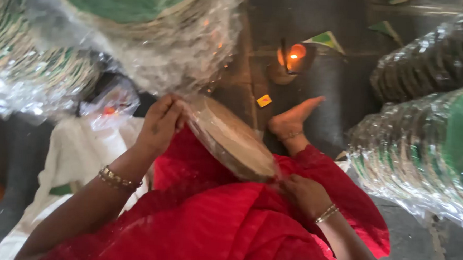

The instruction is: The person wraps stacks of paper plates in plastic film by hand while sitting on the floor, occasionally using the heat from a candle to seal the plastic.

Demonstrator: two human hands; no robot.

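Surroundings: large clear-plastic-wrapped bundles of green, cream-rimmed disc plates crowded on three sides. One wrapped bundle (142,20) overhead at top centre, hanging just above the left hand; a second bundle (23,66) at far left; a third bundle (431,156) at right, lying on its side; a darker wrapped stack (436,56) above it at upper right. Dark floor (321,24) beyond, with a small lit oil lamp (293,57), a yellow scrap (264,100) and a green-and-white paper scrap (326,40) near it. White cloth (77,153) at lower left, beside the red garment (227,219) covering the lap. Bare foot (295,120) with anklet stretched out past the knee, toward the lamp.

Held thing: stack of pale brown round plates (231,140), in thin clear wrap, tilted edge-on across the lap, upper end at left, lower end at right, above the red garment.

Left hand (160,123): grip closed over the upper rim of the stack, fingers curled around the edge; bangles at wrist. Plastic of the overhead bundle just beyond the knuckles, crowding that side.

Right hand (304,194): grip closed on the lower rim of the stack, fingertips pressed to its edge, partly blurred; bangle at wrist.
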